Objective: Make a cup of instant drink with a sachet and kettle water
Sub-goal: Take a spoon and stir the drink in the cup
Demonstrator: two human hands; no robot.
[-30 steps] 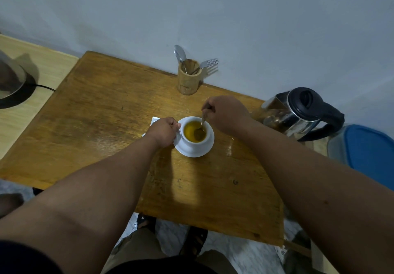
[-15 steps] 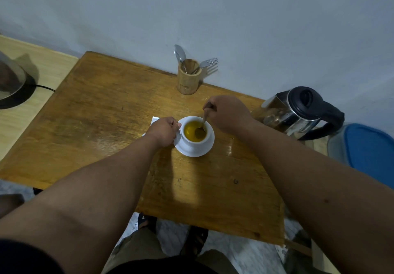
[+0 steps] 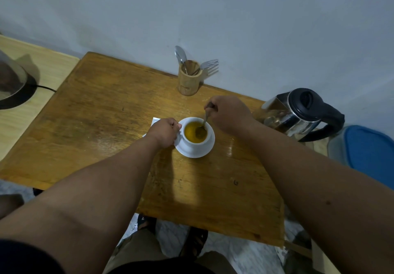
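Observation:
A white cup full of yellow-orange drink stands on a white saucer in the middle of the wooden table. My left hand is closed on the cup's handle side, at its left. My right hand pinches a metal spoon whose bowl is dipped in the drink. A white sachet corner pokes out behind my left hand. The glass kettle with a black lid and handle stands at the table's right edge.
A wooden holder with a spoon and a fork stands by the wall. A dark round appliance with a cord sits on the light counter at left. A blue-lidded container is at right. My legs and sandals show below the table's near edge.
The spoon's bowl has shifted slightly inside the cup as my right hand moves a little. My left hand and the cup stay in place.

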